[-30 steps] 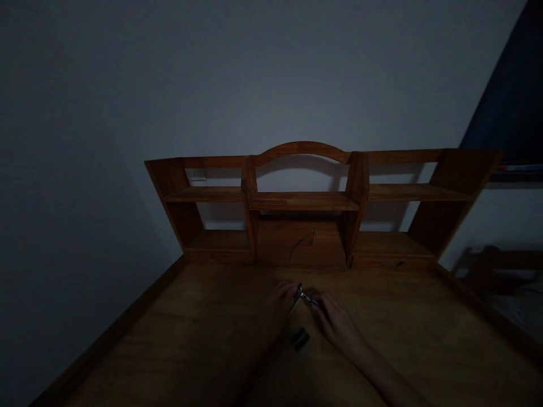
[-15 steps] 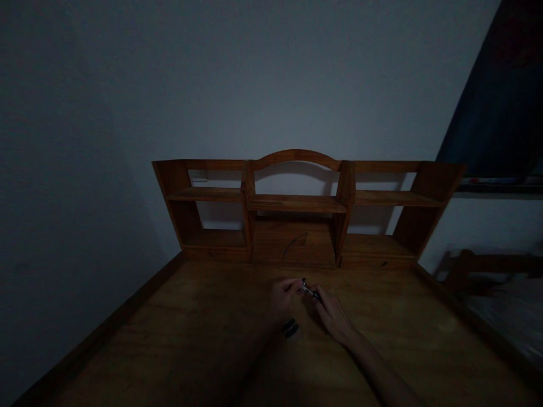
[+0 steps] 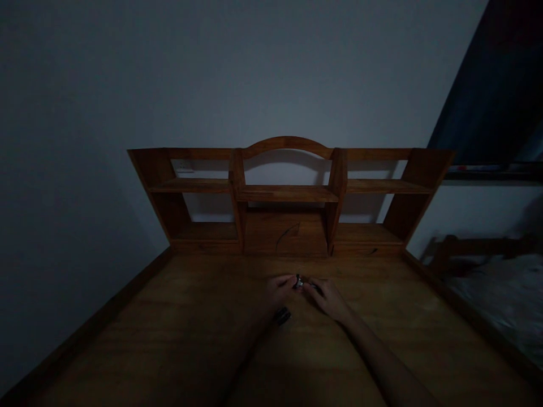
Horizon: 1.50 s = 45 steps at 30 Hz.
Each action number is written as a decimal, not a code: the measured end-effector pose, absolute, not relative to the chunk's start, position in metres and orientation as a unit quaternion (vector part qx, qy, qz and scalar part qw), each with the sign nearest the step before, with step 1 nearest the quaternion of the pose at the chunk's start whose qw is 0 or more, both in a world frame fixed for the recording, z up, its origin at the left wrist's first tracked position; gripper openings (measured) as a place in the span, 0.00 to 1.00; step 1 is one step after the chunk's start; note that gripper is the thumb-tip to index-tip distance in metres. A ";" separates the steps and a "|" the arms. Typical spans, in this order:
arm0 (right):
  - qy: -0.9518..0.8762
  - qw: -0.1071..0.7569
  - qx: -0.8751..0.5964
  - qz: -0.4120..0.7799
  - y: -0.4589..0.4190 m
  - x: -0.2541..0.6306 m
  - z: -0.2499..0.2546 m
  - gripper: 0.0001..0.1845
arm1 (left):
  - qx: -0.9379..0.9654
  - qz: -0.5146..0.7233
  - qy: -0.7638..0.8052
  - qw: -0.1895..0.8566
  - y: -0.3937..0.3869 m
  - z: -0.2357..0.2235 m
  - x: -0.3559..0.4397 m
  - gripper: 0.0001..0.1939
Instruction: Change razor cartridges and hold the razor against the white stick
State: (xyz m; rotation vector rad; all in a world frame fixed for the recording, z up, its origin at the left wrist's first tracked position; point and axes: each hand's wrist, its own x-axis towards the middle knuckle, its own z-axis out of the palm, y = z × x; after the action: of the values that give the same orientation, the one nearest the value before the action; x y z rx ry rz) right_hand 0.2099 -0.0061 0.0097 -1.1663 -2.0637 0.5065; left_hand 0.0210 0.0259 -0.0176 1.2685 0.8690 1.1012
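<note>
Between my two hands is a small slim object (image 3: 299, 281) with a shiny silver part and black ends; its exact kind is too small and dark to make out. My left hand (image 3: 280, 289) pinches its left end with thumb and fingertips. From the other side, my right hand (image 3: 328, 299) has its fingers closed round the dark, handle-like end. Both hands are just above the wooden desktop (image 3: 203, 316). Beside my left wrist lies a small black item (image 3: 282, 316) in two parallel parts, its kind unclear in the dim light.
A wooden shelf unit (image 3: 288, 194) with an arched top rail stands along the desk's back edge, against the wall (image 3: 254, 73). Raised wooden edges (image 3: 123, 302) border the desk's sides. A dark window (image 3: 496, 102) and a pale crumpled covering (image 3: 504, 288) are at the right.
My right hand has moved closer to my left, so less of the silver part shows between them. The whole view has shifted slightly as my head moved.
</note>
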 end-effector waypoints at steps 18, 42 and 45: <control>-0.799 0.346 -0.460 0.172 -0.007 0.207 0.007 0.20 | 0.521 0.487 0.333 0.617 0.028 -0.028 0.021 0.25; -0.791 0.355 -0.470 0.164 -0.012 0.203 0.011 0.19 | 0.526 0.493 0.367 0.588 0.027 -0.025 0.017 0.23; -0.790 0.350 -0.479 0.154 -0.010 0.204 0.008 0.20 | 0.525 0.500 0.362 0.586 0.026 -0.024 0.018 0.24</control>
State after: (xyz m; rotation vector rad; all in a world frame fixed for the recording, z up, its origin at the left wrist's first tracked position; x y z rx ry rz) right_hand 0.2040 -0.0105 0.0080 -1.2398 -2.0466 0.3994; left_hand 0.0179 0.0256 -0.0239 1.2231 0.8450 1.1669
